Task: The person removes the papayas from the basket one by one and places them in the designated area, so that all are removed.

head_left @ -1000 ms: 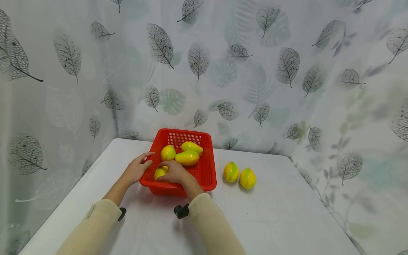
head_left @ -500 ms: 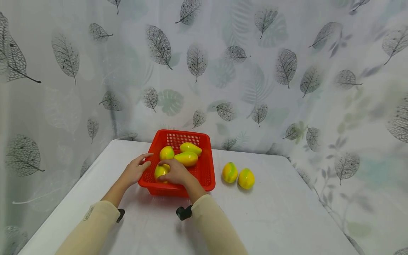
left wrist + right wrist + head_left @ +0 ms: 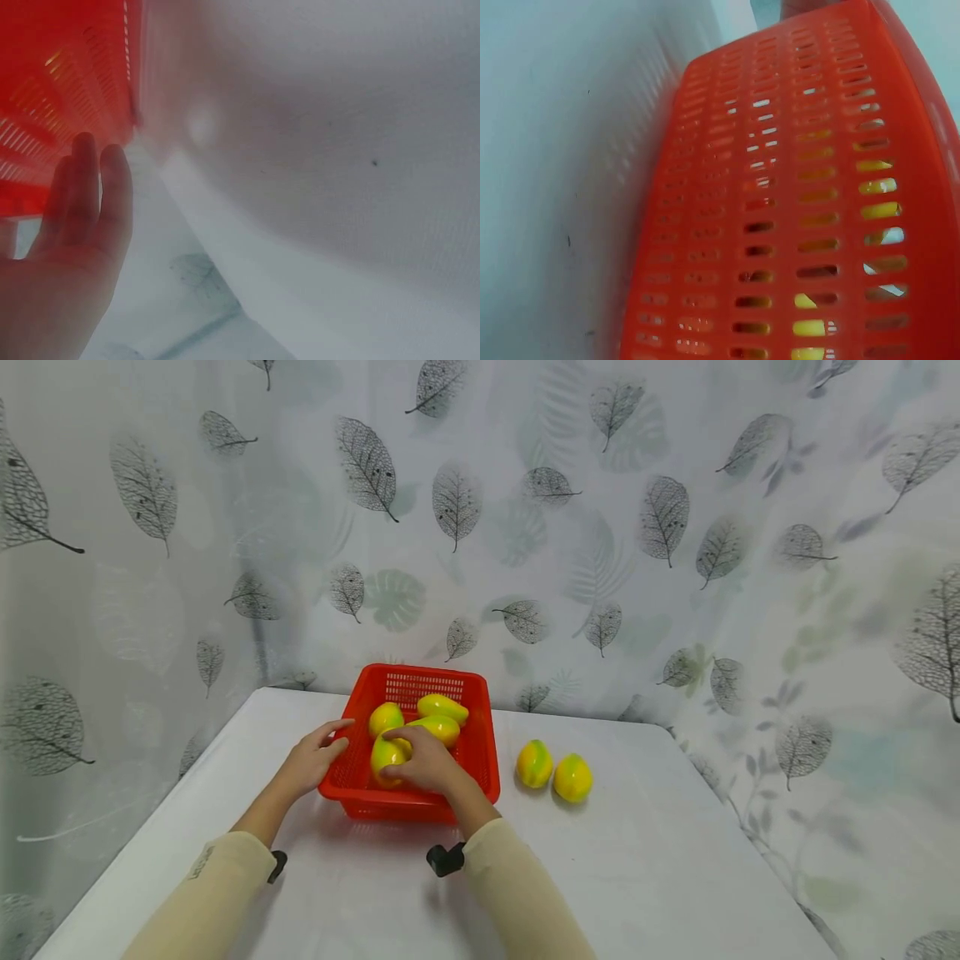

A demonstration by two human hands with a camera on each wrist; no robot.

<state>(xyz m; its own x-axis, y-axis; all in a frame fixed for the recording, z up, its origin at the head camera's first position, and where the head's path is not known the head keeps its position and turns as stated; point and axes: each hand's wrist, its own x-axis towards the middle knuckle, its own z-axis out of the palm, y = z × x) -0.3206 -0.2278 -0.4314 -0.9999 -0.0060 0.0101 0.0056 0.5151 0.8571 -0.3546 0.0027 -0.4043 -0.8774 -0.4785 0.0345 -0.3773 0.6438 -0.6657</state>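
Note:
A red slotted plastic basket [image 3: 487,752] stands on the white table, with several glossy yellow-green mangoes inside. My right hand [image 3: 429,762] is in its near left part, thumb and fingers gripping a mango [image 3: 385,762] that looks slightly raised. Behind it lie a rounder mango [image 3: 386,718] and two longer mangoes, the far one [image 3: 442,707] and the nearer one [image 3: 442,729], partly hidden. At the basket's left rim is my left hand [image 3: 313,762], fingers extended; the left wrist view has its fingers [image 3: 84,187] straight alongside the slotted wall. The right wrist view shows mainly the basket wall [image 3: 780,210].
Two more mangoes, the left one [image 3: 535,764] and the right one [image 3: 573,777], lie on the white tablecloth [image 3: 645,860] right of the basket. A leaf-patterned curtain [image 3: 480,527] hangs behind and around the table.
My right hand has drawn the gripped mango a little right and upward within the basket, so more of it shows. The left hand stays at the rim. The head view has shifted slightly.

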